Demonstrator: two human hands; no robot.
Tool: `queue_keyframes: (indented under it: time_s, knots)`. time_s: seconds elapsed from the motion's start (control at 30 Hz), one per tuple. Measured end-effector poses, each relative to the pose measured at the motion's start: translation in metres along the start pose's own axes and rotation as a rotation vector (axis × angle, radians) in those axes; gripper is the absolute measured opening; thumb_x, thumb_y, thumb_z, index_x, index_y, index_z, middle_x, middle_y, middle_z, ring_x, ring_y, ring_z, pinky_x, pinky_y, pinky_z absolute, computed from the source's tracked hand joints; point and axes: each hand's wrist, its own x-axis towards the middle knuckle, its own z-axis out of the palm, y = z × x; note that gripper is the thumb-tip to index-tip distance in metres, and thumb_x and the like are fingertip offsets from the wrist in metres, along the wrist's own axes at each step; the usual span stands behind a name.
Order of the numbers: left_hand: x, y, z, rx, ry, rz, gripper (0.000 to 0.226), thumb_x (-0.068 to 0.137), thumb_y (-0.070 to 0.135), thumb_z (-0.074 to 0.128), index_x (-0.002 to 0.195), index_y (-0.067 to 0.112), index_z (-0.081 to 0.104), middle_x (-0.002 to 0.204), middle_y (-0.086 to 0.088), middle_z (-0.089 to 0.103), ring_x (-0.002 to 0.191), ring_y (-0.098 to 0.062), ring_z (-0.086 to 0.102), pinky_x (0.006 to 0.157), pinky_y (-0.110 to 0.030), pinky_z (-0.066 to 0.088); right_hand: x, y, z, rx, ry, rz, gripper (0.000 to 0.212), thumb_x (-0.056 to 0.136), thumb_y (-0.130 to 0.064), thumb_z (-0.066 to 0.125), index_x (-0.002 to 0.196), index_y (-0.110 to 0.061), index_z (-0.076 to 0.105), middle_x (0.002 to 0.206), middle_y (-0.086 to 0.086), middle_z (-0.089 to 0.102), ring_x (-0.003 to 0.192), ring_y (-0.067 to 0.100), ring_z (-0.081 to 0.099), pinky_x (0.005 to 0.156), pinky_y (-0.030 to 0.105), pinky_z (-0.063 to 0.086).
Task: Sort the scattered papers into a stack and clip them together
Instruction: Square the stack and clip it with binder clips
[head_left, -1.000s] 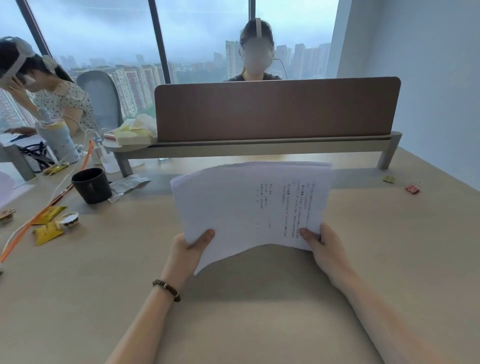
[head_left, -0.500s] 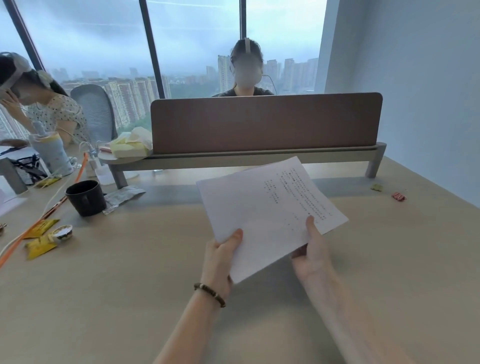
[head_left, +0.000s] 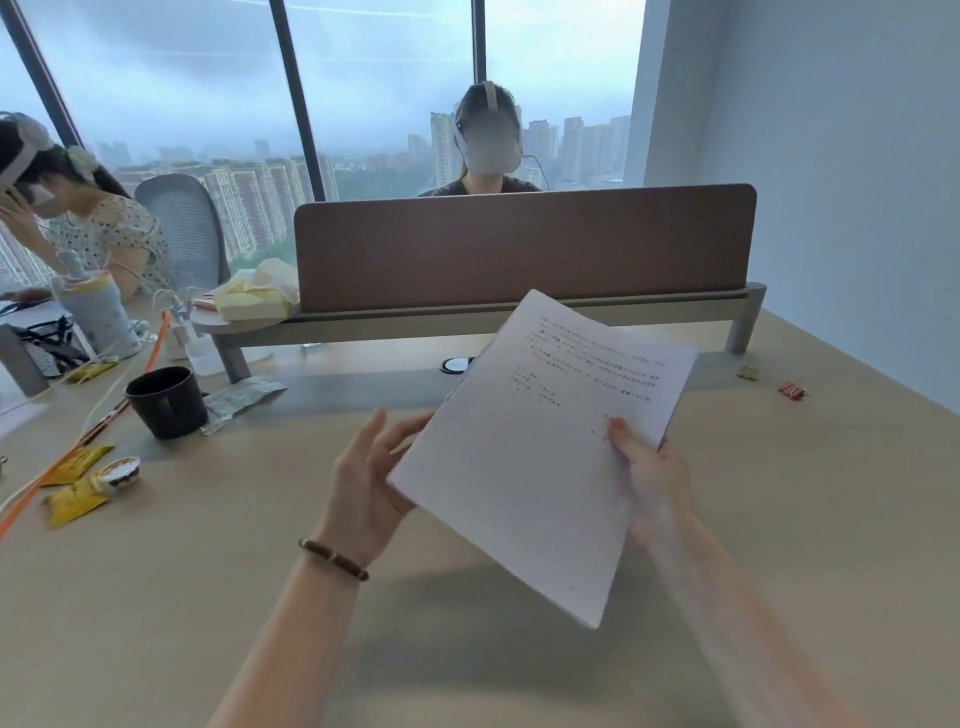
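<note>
Head view: one stack of printed papers (head_left: 540, 441) is held up above the beige desk (head_left: 156, 597), tilted so its far corner points toward the brown divider screen (head_left: 519, 244). How many sheets it holds cannot be counted; the edges look like several, though blur makes that uncertain. Two hands are in view. The right hand (head_left: 652, 478) grasps the stack at its right edge, thumb on top of the printed face and the remaining fingers hidden beneath. The left hand (head_left: 369, 483), with one beaded bracelet (head_left: 334, 558) on its wrist, is released: fingers spread and fairly straight, its fingertips against the stack's left edge, clasping nothing. The stack therefore sits between the two hands, gripped only on the right.

On the desk's far right lie two small clips, one pinkish-red clip (head_left: 792, 389) and one olive clip (head_left: 748, 372), well apart from the stack. On the left stand one black mug (head_left: 166, 402), a crumpled foil wrapper (head_left: 241, 397) beside it, and two yellow packets (head_left: 72, 501).
</note>
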Motion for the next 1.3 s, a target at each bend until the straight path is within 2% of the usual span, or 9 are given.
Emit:
queue_keyframes:
  time_s: [0.13,0.3,0.5,0.7,0.8,0.93,1.07,1.2,1.3]
  knots:
    - [0.011,0.017,0.003,0.178,-0.146,-0.149,0.056,0.074,0.056,0.072,0.11,0.012,0.073,0.093,-0.01,0.074,0.076,-0.024,0.069,0.072,-0.037,0.048,-0.011,-0.015,-0.001,-0.108,-0.203,0.003,0.023,0.092,-0.015,0.068,0.114,-0.009,0.07,0.102,0.013,0.078,0.081,0.029,0.077,0.064,0.042,0.063]
    - [0.008,0.014,0.03,0.328,-0.204,-0.198,0.042,0.084,0.033,0.064,0.121,0.013,0.069,0.121,-0.011,0.072,0.099,-0.026,0.073,0.079,-0.036,0.061,-0.021,-0.022,-0.001,-0.227,-0.242,-0.081,0.021,0.093,-0.017,0.069,0.11,-0.006,0.073,0.097,0.01,0.079,0.083,0.028,0.077,0.073,0.042,0.063]
    - [0.002,0.003,0.04,0.556,-0.148,-0.057,0.029,0.095,0.024,0.063,0.122,0.013,0.067,0.117,-0.003,0.075,0.108,-0.025,0.071,0.087,-0.036,0.058,-0.028,-0.026,-0.007,-0.428,-0.183,-0.316,0.01,0.095,-0.027,0.068,0.093,-0.022,0.075,0.089,-0.004,0.08,0.081,0.018,0.077,0.072,0.037,0.061]
    - [0.001,-0.011,0.05,0.417,-0.016,0.1,0.021,0.095,0.014,0.061,0.11,0.004,0.072,0.115,-0.015,0.074,0.104,-0.03,0.071,0.097,-0.051,0.053,-0.032,-0.024,-0.008,-0.487,-0.137,-0.466,0.009,0.094,-0.031,0.067,0.094,-0.023,0.071,0.088,-0.01,0.077,0.082,0.006,0.072,0.073,0.037,0.056]
    - [0.001,-0.017,0.055,0.352,0.004,0.166,0.017,0.092,0.016,0.066,0.102,0.007,0.076,0.112,-0.017,0.075,0.1,-0.03,0.071,0.094,-0.05,0.054,-0.033,-0.027,-0.007,-0.48,-0.136,-0.53,0.006,0.094,-0.03,0.067,0.089,-0.027,0.069,0.083,-0.014,0.074,0.078,0.003,0.068,0.07,0.034,0.052]
    - [-0.006,-0.027,0.059,0.269,-0.002,0.216,0.013,0.089,0.023,0.069,0.093,0.019,0.08,0.102,-0.006,0.078,0.093,-0.023,0.074,0.08,-0.037,0.06,-0.035,-0.027,-0.008,-0.413,-0.193,-0.502,0.005,0.092,-0.021,0.071,0.093,-0.025,0.073,0.087,-0.014,0.076,0.08,0.006,0.07,0.068,0.028,0.053]
    - [-0.006,-0.04,0.059,0.399,0.072,0.249,0.011,0.085,0.018,0.076,0.086,0.028,0.081,0.097,0.002,0.079,0.09,-0.017,0.074,0.079,-0.036,0.061,-0.036,-0.028,-0.008,-0.269,-0.297,-0.426,0.035,0.087,-0.006,0.073,0.119,-0.016,0.065,0.106,-0.004,0.077,0.092,0.011,0.074,0.068,0.022,0.057]
    - [-0.003,-0.037,0.064,0.523,0.139,0.278,0.014,0.084,0.017,0.077,0.076,0.029,0.078,0.083,0.011,0.079,0.077,-0.006,0.072,0.076,-0.038,0.06,-0.036,-0.034,-0.007,-0.34,-0.269,-0.382,0.011,0.087,-0.012,0.075,0.091,-0.023,0.076,0.083,-0.01,0.079,0.074,0.008,0.073,0.06,0.02,0.057]
    - [-0.001,-0.036,0.064,0.505,0.15,0.334,0.015,0.084,0.017,0.076,0.077,0.03,0.077,0.081,0.014,0.078,0.077,-0.005,0.072,0.073,-0.031,0.06,-0.034,-0.033,-0.011,-0.346,-0.244,-0.383,0.007,0.085,-0.02,0.077,0.08,-0.025,0.077,0.077,-0.01,0.078,0.069,0.008,0.073,0.06,0.023,0.058]
